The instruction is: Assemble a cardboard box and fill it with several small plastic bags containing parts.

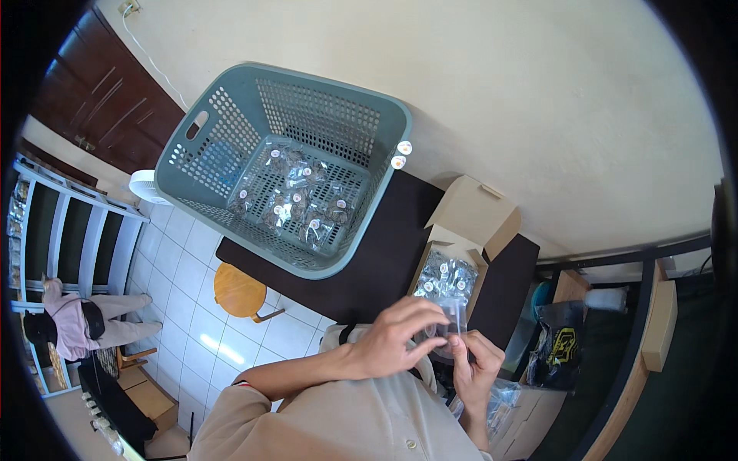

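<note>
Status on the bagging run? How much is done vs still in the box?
Done: about ten filled clear packets lie on the floor of the green laundry basket, barely one layer. In hand: left hand and right hand both pinch one small clear plastic bag at chest height. Left: the open cardboard box beside the basket holds a pile of shiny packets, count unclear.

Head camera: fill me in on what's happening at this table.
A person holds a small clear plastic bag in front of their chest, the left hand and right hand both pinching it. On the dark table stands a teal laundry basket with several filled packets on its bottom, and beside it an open cardboard box holding more packets.
</note>
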`<state>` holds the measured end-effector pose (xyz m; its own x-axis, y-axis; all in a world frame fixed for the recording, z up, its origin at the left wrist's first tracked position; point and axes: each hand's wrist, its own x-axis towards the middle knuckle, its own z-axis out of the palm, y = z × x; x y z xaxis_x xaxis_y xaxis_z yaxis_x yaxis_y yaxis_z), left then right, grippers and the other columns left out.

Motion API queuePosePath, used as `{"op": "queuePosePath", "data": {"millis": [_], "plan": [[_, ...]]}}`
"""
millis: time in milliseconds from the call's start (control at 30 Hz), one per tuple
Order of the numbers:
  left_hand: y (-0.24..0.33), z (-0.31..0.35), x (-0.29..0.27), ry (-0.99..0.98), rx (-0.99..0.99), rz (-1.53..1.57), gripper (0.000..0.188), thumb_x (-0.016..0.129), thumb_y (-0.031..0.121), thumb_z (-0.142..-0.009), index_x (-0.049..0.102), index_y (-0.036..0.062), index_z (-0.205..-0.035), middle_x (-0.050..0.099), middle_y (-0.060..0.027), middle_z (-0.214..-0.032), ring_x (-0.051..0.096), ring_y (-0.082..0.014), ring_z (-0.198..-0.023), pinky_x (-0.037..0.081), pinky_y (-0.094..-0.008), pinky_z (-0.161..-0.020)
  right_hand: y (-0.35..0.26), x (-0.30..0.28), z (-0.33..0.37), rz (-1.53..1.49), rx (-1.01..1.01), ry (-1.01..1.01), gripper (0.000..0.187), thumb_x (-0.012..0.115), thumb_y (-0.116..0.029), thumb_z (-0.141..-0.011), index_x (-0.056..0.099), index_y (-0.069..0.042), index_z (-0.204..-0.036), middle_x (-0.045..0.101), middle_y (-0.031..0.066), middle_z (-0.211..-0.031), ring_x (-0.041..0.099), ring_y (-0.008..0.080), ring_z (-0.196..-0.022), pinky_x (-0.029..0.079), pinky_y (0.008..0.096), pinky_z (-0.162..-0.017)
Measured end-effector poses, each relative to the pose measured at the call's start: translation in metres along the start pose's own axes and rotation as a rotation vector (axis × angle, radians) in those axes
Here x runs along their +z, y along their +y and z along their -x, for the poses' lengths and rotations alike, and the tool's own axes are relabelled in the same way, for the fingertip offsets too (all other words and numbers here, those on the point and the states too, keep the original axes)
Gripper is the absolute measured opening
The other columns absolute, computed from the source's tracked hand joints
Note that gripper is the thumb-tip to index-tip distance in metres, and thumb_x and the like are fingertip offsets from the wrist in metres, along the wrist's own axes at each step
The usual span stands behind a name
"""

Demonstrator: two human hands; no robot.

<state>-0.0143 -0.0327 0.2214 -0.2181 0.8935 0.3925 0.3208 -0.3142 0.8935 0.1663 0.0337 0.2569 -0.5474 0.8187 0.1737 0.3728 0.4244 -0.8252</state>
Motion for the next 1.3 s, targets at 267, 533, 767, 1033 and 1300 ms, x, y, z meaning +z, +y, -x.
{"op": "queuePosePath", "data": {"millis": [267, 533, 767, 1033, 1300], "plan": [[-0.003, 0.014, 0.018, -0.22, 0.14, -0.045, 0.074, 0.086, 0.017, -0.078, 0.056, -0.0057, -0.142, 0.059, -0.0175, -0.144, 0.056, -0.0354, -0.128, 0.045, -0.0503, -0.106, 0.02, -0.004, 0.017, -0.164, 0.223, 0.092, 0.015, 0.07, -0.004, -0.097, 0.074, 0.01, -0.099, 0.073, 0.0109, -0.08, 0.065, 0.0117, -0.073, 0.05, 0.0275, -0.066], [-0.02, 0.012, 0.012, -0.219, 0.376, -0.165, 0.054, 0.072, 0.001, -0.07, 0.071, 0.0014, -0.125, 0.07, -0.0126, -0.129, 0.064, -0.0322, -0.112, 0.048, -0.0502, -0.098, 0.063, 0.0, 0.016, -1.131, 0.689, -0.014, 0.042, 0.049, -0.034, -0.113, 0.068, -0.005, -0.09, 0.07, 0.0053, -0.085, 0.065, 0.0129, -0.073, 0.052, 0.0311, -0.068], [-0.042, 0.039, 0.013, -0.459, 0.216, -0.16, 0.047, 0.078, 0.004, -0.077, 0.075, 0.0119, -0.123, 0.067, -0.0137, -0.131, 0.06, -0.0334, -0.119, 0.045, -0.0501, -0.1, 0.115, 0.022, 0.061, -1.15, 0.999, -0.093, 0.026, 0.062, -0.017, -0.106, 0.073, 0.006, -0.098, 0.075, 0.0144, -0.088, 0.075, 0.023, -0.082, 0.064, 0.0387, -0.08], [-0.054, 0.029, -0.004, -0.396, -0.099, -0.275, 0.025, 0.079, 0.009, -0.085, 0.078, 0.0009, -0.109, 0.072, -0.0166, -0.121, 0.064, -0.0331, -0.11, 0.048, -0.0434, -0.097, 0.193, 0.028, 0.06, -1.093, 0.898, 0.358, 0.022, 0.058, -0.011, -0.107, 0.071, 0.006, -0.103, 0.074, 0.0185, -0.108, 0.074, 0.027, -0.099, 0.062, 0.0414, -0.091], [-0.062, 0.019, -0.021, -0.336, -0.153, -0.359, 0.025, 0.077, 0.011, -0.088, 0.074, -0.0026, -0.109, 0.073, -0.0165, -0.114, 0.066, -0.0342, -0.104, 0.048, -0.0434, -0.095, 0.217, 0.078, 0.027, -1.354, 0.894, 0.764, 0.034, 0.051, -0.017, -0.11, 0.054, 0.01, -0.131, 0.065, 0.0272, -0.124, 0.067, 0.04, -0.117, 0.058, 0.051, -0.104]]}}
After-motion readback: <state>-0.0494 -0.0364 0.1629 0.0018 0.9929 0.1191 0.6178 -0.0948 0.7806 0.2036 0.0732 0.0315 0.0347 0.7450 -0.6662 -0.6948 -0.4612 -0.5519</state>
